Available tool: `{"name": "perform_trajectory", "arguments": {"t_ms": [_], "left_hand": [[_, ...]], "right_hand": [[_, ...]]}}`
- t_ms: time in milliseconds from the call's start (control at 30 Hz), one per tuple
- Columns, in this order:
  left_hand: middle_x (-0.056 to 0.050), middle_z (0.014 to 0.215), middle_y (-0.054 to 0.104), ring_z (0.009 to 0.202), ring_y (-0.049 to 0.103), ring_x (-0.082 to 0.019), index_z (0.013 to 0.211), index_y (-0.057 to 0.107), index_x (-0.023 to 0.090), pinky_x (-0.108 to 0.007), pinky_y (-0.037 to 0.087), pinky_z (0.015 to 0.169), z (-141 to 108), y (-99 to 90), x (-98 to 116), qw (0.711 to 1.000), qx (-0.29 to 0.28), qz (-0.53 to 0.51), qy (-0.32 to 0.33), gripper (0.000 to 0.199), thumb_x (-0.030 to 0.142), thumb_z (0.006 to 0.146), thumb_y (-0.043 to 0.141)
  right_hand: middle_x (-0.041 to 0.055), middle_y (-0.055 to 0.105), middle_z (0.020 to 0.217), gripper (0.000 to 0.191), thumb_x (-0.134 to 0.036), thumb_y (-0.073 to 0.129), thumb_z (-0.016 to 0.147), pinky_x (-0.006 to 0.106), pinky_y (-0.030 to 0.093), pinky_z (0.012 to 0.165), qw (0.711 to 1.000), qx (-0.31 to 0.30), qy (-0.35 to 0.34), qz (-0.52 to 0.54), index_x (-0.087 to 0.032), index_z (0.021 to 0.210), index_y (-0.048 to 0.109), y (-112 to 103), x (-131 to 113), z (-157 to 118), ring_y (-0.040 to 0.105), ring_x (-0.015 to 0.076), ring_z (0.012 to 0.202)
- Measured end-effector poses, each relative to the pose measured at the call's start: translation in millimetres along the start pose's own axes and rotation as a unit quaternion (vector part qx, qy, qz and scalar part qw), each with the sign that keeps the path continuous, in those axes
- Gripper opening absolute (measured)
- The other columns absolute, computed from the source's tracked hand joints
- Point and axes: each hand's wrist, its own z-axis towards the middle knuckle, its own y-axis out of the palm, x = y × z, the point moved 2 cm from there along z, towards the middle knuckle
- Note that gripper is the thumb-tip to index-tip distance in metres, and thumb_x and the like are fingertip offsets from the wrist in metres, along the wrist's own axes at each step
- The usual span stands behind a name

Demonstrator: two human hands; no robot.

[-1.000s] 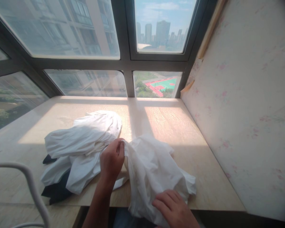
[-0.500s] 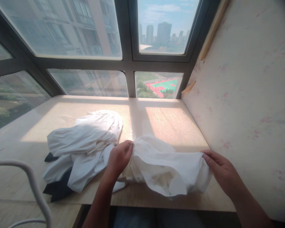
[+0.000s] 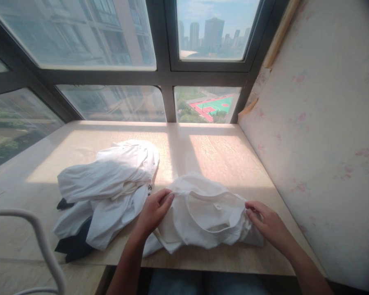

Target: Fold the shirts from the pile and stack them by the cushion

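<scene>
A white shirt [image 3: 184,223] lies bunched on the wooden surface near its front edge, its round neckline facing up with a small label inside. My left hand [image 3: 156,209] pinches the fabric at the left of the neckline. On the other side, my right hand [image 3: 264,219] grips the shirt near its right shoulder between thumb and fingers. A heap of white clothes [image 3: 110,180] rests to the left of my left hand, with dark cloth [image 3: 78,242] sticking out at its lower left.
The pale wooden surface [image 3: 221,151] reaches back to dark-framed windows [image 3: 169,77]. A wall with floral paper [image 3: 332,135] stands at the right. A curved white tube [image 3: 38,229] rises at the lower left, close to the surface's front.
My right hand has moved left, closer to my left hand. The stretched fabric has slackened and lowered, and the neckline now shows open with its label.
</scene>
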Motion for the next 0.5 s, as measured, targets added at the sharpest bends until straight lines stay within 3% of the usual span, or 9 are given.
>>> {"name": "perform_trajectory", "arguments": {"t_ms": [133, 267, 367, 500], "left_hand": [[0.002, 0.077, 0.066, 0.077, 0.060, -0.016, 0.086, 0.067, 0.020, -0.023, 0.043, 0.070, -4, -1.3, -7, 1.000, 0.005, 0.002, -0.020, 0.031, 0.047, 0.094, 0.055], [0.002, 0.078, 0.067, 0.077, 0.061, -0.016, 0.086, 0.068, 0.021, -0.022, 0.043, 0.071, -6, -2.7, -11, 1.000, 0.006, 0.001, -0.025, 0.031, 0.047, 0.094, 0.055], [0.002, 0.078, 0.068, 0.077, 0.061, -0.016, 0.085, 0.068, 0.021, -0.022, 0.043, 0.071, -7, -5.2, -13, 1.000, 0.008, 0.005, -0.027, 0.030, 0.048, 0.093, 0.055], [0.002, 0.079, 0.069, 0.077, 0.062, -0.016, 0.087, 0.068, 0.022, -0.022, 0.044, 0.071, -7, -8.5, -15, 0.999, 0.017, 0.018, -0.029, 0.030, 0.048, 0.093, 0.055]], "right_hand": [[0.0086, 0.072, 0.114, 0.036, -0.041, 0.048, 0.090, 0.039, 0.051, 0.097, 0.999, -0.023, 0.020, 0.044, -0.022, 0.108, 0.072, -4, 8, -4, 0.066, 0.0264, 0.109], [0.0067, 0.072, 0.093, 0.038, -0.051, 0.057, 0.086, 0.037, 0.052, 0.084, 0.999, -0.011, 0.034, 0.007, -0.021, 0.104, 0.073, -4, 8, -4, 0.068, 0.0255, 0.089], [0.0047, 0.068, 0.081, 0.035, -0.051, 0.059, 0.086, 0.035, 0.051, 0.075, 0.999, -0.038, 0.013, -0.021, -0.022, 0.097, 0.075, -3, 3, -3, 0.065, 0.0238, 0.079], [0.0068, 0.068, 0.091, 0.032, -0.047, 0.054, 0.092, 0.035, 0.049, 0.083, 0.998, -0.058, -0.026, -0.008, -0.023, 0.087, 0.074, -6, -7, -3, 0.064, 0.0239, 0.090]]}}
